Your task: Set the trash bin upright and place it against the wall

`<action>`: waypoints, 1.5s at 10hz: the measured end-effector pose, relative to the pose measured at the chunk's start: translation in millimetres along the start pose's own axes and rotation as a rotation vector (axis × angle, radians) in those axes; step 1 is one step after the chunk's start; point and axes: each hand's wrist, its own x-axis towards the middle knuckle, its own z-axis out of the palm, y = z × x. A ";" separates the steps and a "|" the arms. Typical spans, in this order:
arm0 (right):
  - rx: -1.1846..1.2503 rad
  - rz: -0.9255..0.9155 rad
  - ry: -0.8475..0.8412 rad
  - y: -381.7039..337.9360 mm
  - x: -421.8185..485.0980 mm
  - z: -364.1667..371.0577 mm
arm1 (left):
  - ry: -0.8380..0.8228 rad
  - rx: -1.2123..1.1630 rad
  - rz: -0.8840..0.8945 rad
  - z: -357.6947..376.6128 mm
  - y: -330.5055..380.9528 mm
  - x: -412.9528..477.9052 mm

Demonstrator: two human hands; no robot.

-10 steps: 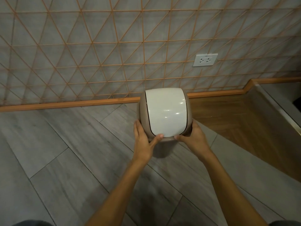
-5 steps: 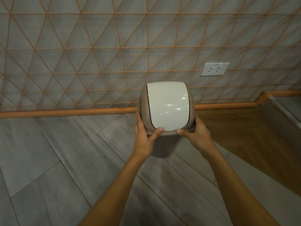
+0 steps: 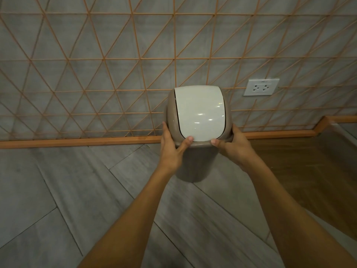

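Observation:
A small taupe trash bin (image 3: 193, 169) with a glossy white swing lid (image 3: 201, 113) is upright between my hands, seen from above. My left hand (image 3: 172, 149) grips the lid's rim on the left, thumb on the white flap's front edge. On the right side, my right hand (image 3: 234, 147) grips the rim the same way. The bin is close to the grey wall (image 3: 116, 64) with its orange line pattern; whether its base rests on the floor or touches the wall I cannot tell.
An orange wooden baseboard (image 3: 77, 141) runs along the wall's foot. A white double socket (image 3: 261, 87) sits on the wall to the right of the bin. Grey floor tiles (image 3: 58, 190) lie on the left, brown wooden flooring (image 3: 309, 171) on the right.
Both hands have carried the bin forward toward the wall, and the view has closed in with it. The grip on the rim is unchanged.

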 end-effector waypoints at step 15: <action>-0.729 -0.291 0.382 -79.8 -23.5 17.5 | 0.087 0.921 0.301 -36.3 79.6 6.5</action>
